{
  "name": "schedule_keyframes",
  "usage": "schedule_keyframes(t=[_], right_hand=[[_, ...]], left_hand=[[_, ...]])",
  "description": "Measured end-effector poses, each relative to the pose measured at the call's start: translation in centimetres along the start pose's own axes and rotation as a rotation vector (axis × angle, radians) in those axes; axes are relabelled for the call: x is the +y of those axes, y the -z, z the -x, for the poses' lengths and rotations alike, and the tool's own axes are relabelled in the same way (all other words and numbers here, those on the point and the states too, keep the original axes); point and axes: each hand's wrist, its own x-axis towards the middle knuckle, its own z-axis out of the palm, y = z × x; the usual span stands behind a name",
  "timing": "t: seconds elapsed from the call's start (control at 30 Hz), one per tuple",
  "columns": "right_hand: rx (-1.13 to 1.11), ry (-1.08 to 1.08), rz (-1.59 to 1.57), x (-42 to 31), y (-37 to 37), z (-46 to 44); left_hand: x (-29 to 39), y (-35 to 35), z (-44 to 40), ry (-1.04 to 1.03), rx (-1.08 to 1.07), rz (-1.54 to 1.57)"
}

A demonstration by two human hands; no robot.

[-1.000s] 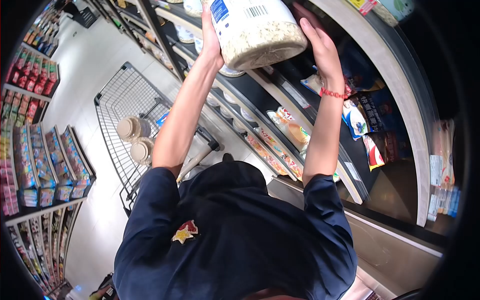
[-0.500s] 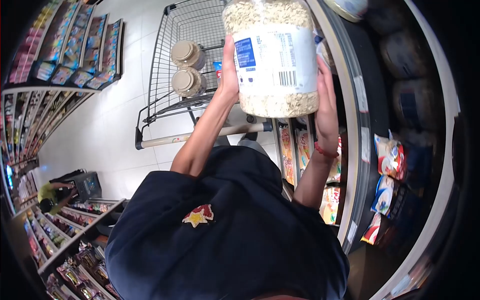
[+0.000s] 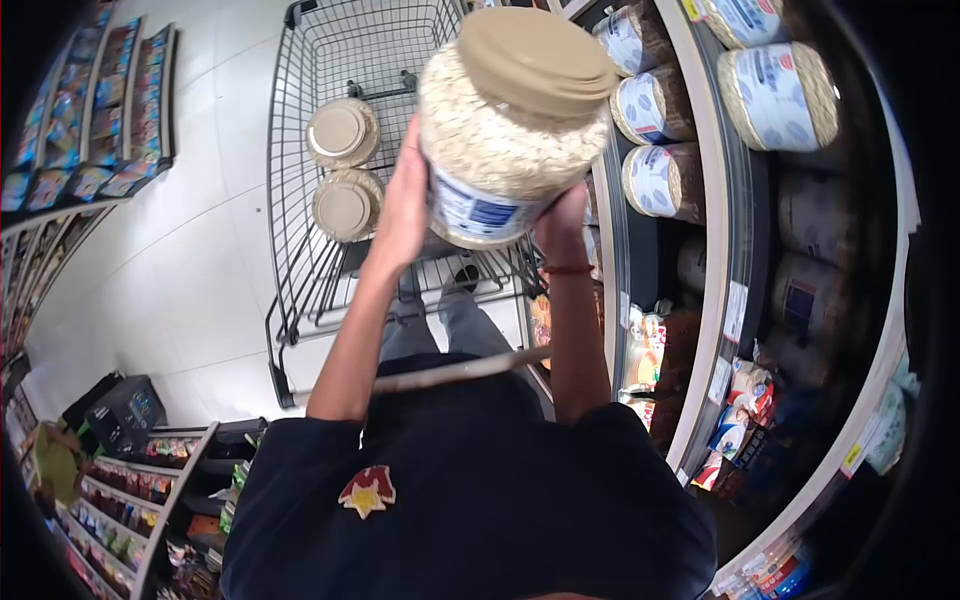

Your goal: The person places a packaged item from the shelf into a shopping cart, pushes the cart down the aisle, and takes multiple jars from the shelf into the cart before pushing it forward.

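A large clear jar of oats (image 3: 510,150) with a beige lid and a blue-and-white label is held upright, tilted a little, over the right side of a wire shopping cart (image 3: 290,250). My left hand (image 3: 404,205) presses on the jar's left side. My right hand (image 3: 565,222) grips its lower right side, its fingers partly hidden behind the jar. Two similar lidded jars (image 3: 342,133) stand in the cart, one in front of the other.
Shelves on the right hold more oat jars (image 3: 778,98) and bagged goods (image 3: 645,350). The cart's handle (image 3: 460,370) crosses near my waist. Stocked racks (image 3: 100,110) stand at the left. A person in green (image 3: 58,462) and a dark basket (image 3: 122,412) are at the lower left.
The view has turned toward the cart. Both hands have brought the jar from beside the shelf to over the cart, and its lid now faces the camera.
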Motion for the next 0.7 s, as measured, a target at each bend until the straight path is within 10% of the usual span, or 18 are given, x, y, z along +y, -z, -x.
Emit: schedule_keyframes(t=[0.13, 0.33, 0.43, 0.53, 0.7], right_hand=[[-0.253, 0.241, 0.268, 6.6, -1.8, -9.2], [-0.334, 0.528, 0.471, 12.7, -9.9, -19.7], [-0.469, 0.457, 0.374, 19.0, -10.4, -29.0], [-0.461, -0.051, -0.036, 21.4, -13.1, -30.9], [-0.393, -0.086, 0.100, 26.3, -13.5, -34.4]], left_hand=[[-5.3, 6.7, -7.0, 0.531, 0.070, 0.096], [-8.6, 14.7, -16.8, 0.461, -0.070, 0.549], [-12.7, 17.6, -20.1, 0.398, 0.006, 0.599], [-15.0, 19.8, -23.8, 0.328, 0.055, 0.433], [-24.0, 24.1, -28.5, 0.364, 0.148, 0.622]])
